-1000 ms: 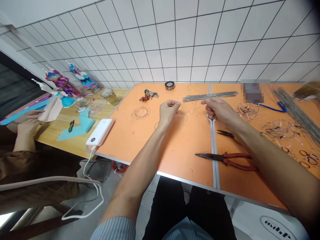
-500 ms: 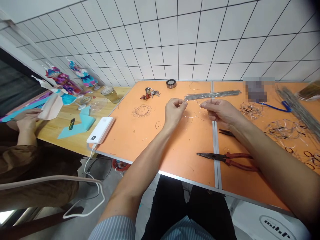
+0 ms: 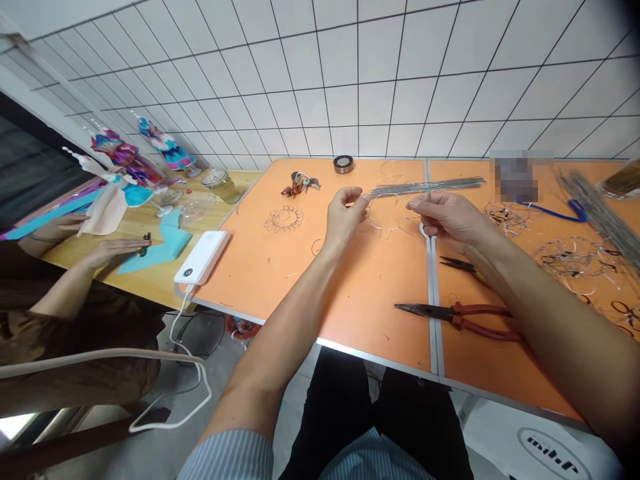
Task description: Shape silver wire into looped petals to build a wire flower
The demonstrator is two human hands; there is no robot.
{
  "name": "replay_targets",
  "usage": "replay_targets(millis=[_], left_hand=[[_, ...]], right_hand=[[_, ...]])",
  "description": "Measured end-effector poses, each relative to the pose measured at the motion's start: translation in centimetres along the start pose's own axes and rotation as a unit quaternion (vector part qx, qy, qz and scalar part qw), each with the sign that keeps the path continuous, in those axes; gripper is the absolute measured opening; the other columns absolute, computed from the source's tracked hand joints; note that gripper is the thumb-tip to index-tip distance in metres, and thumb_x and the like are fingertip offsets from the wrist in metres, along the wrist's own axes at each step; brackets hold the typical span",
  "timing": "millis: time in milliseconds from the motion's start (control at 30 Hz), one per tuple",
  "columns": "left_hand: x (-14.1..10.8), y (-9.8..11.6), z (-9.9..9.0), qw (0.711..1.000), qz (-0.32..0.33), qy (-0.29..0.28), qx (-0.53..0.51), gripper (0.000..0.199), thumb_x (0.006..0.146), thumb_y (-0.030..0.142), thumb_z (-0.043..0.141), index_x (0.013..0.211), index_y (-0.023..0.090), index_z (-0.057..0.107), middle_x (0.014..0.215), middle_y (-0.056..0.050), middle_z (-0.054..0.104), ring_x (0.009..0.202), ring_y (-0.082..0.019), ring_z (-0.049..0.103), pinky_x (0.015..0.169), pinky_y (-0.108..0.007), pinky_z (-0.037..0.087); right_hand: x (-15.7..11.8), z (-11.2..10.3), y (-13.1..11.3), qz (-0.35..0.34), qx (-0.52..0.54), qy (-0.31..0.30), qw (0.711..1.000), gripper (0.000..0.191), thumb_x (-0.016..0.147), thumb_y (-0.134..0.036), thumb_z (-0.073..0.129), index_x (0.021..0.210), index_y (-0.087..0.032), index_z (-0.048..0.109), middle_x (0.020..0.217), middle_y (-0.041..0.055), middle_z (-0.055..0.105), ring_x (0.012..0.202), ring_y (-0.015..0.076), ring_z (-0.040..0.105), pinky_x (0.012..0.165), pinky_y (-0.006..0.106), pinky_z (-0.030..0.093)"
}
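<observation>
Between my hands, above the orange table (image 3: pixel 280 267), is a thin wire bent into a rough ring (image 3: pixel 387 228). My left hand (image 3: pixel 346 217) pinches the ring's left side between thumb and forefinger. On the right side, my right hand (image 3: pixel 443 217) grips the wire with its fingertips. Just behind the hands lies a bundle of straight wires (image 3: pixel 435 187). A flower-shaped wire piece (image 3: pixel 283 219) rests flat to the left. Red-handled pliers (image 3: pixel 460 313) lie in front of my right hand, and a second dark tool (image 3: pixel 457 265) is partly under my right forearm.
Tape roll (image 3: pixel 343 165), keys (image 3: pixel 300 185) and white power bank (image 3: pixel 203 258) sit left and back. Wire rings (image 3: pixel 570 258) and a wire bundle (image 3: pixel 607 213) lie right. At a wooden table left, a person's hands (image 3: pixel 113 252) are near blue material (image 3: pixel 175 243).
The wire ring has turned and shows rounder between my hands, which have shifted slightly. At the left, the other person's hand has reached onto the small dark-and-green tool on the blue material.
</observation>
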State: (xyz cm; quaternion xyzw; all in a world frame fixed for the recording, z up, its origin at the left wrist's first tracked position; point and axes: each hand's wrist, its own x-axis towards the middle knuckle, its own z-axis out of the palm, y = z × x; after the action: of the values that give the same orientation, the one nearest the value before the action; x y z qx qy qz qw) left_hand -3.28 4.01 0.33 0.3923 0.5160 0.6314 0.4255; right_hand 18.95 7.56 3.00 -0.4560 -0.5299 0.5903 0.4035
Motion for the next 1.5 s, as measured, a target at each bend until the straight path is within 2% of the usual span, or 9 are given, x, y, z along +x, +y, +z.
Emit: replay_targets(millis=[133, 267, 533, 667, 833, 933, 1200, 1367, 1500], left_hand=[[0.1, 0.1, -0.2, 0.988, -0.116, -0.044, -0.089, 0.020, 0.099, 0.035, 0.085, 0.104, 0.021, 0.071, 0.100, -0.003, 0.078, 0.075, -0.011, 0.066, 0.076, -0.026, 0.053], [0.2, 0.1, -0.2, 0.972, -0.175, -0.066, -0.140, 0.023, 0.095, 0.033, 0.089, 0.102, 0.021, 0.070, 0.094, -0.004, 0.082, 0.074, -0.012, 0.069, 0.075, -0.026, 0.053], [0.3, 0.7, -0.2, 0.968, -0.181, -0.083, -0.153, 0.012, 0.095, 0.009, 0.079, 0.101, 0.019, 0.077, 0.091, -0.004, 0.085, 0.071, -0.011, 0.073, 0.078, -0.027, 0.060], [0.4, 0.5, -0.3, 0.967, -0.186, -0.073, -0.158, 0.014, 0.095, 0.005, 0.078, 0.099, 0.018, 0.077, 0.089, -0.004, 0.084, 0.070, -0.011, 0.073, 0.080, -0.027, 0.061], [0.5, 0.5, -0.2, 0.965, -0.192, -0.067, -0.169, 0.014, 0.096, 0.003, 0.076, 0.096, 0.017, 0.075, 0.088, -0.004, 0.083, 0.072, -0.012, 0.073, 0.085, -0.030, 0.063], [0.4, 0.7, -0.1, 0.960, -0.201, -0.068, -0.181, 0.015, 0.097, 0.001, 0.075, 0.096, 0.017, 0.074, 0.088, -0.004, 0.083, 0.072, -0.012, 0.074, 0.085, -0.030, 0.063], [0.1, 0.9, -0.4, 0.958, -0.201, -0.086, -0.185, 0.013, 0.101, 0.007, 0.071, 0.098, 0.018, 0.075, 0.093, -0.003, 0.084, 0.073, -0.011, 0.074, 0.083, -0.028, 0.063], [0.2, 0.7, -0.4, 0.960, -0.200, -0.091, -0.173, 0.012, 0.102, 0.009, 0.070, 0.099, 0.019, 0.076, 0.099, -0.005, 0.085, 0.077, -0.013, 0.074, 0.088, -0.030, 0.063], [0.2, 0.6, -0.5, 0.958, -0.202, -0.105, -0.174, 0.011, 0.101, 0.011, 0.072, 0.101, 0.020, 0.077, 0.102, -0.005, 0.085, 0.077, -0.013, 0.072, 0.090, -0.031, 0.063]], right_hand=[[0.2, -0.2, 0.1, -0.008, -0.003, -0.013, 1.000, 0.039, 0.072, -0.031, 0.107, 0.072, -0.019, 0.071, 0.072, -0.0022, 0.049, 0.058, 0.0072, 0.032, 0.045, 0.023, 0.025], [0.4, -0.5, 0.4, -0.011, 0.000, -0.013, 1.000, 0.042, 0.068, -0.037, 0.110, 0.074, -0.020, 0.072, 0.072, -0.0023, 0.049, 0.059, 0.0077, 0.032, 0.046, 0.024, 0.024], [0.5, -0.9, 0.5, -0.004, -0.044, -0.009, 0.999, 0.047, 0.073, -0.047, 0.108, 0.075, -0.022, 0.068, 0.071, -0.0031, 0.046, 0.057, 0.0089, 0.033, 0.048, 0.027, 0.025], [0.5, -1.5, 0.0, -0.033, -0.090, 0.034, 0.995, 0.034, 0.095, -0.048, 0.091, 0.088, -0.023, 0.068, 0.075, -0.0025, 0.046, 0.060, 0.0120, 0.037, 0.052, 0.029, 0.030], [-0.4, -1.9, -1.3, -0.099, -0.172, 0.112, 0.974, 0.015, 0.114, -0.041, 0.066, 0.106, -0.027, 0.067, 0.095, 0.0047, 0.065, 0.074, 0.0193, 0.047, 0.063, 0.035, 0.037], [-1.1, -1.6, -2.1, -0.137, -0.255, 0.110, 0.951, 0.017, 0.115, -0.043, 0.065, 0.106, -0.029, 0.061, 0.099, 0.0070, 0.072, 0.082, 0.0233, 0.053, 0.072, 0.039, 0.041], [-1.6, -1.1, -2.3, -0.178, -0.322, 0.069, 0.927, 0.030, 0.121, -0.050, 0.058, 0.099, -0.030, 0.055, 0.087, 0.0049, 0.070, 0.082, 0.0250, 0.059, 0.076, 0.041, 0.041], [-2.1, -0.5, -2.9, -0.174, -0.321, 0.074, 0.928, 0.019, 0.118, -0.037, 0.060, 0.100, -0.031, 0.056, 0.081, 0.0031, 0.074, 0.076, 0.0248, 0.058, 0.074, 0.042, 0.041], [-2.2, -0.1, -3.3, -0.187, -0.354, 0.089, 0.912, 0.015, 0.109, -0.022, 0.066, 0.096, -0.028, 0.066, 0.095, 0.0057, 0.081, 0.084, 0.0263, 0.064, 0.077, 0.043, 0.043]])
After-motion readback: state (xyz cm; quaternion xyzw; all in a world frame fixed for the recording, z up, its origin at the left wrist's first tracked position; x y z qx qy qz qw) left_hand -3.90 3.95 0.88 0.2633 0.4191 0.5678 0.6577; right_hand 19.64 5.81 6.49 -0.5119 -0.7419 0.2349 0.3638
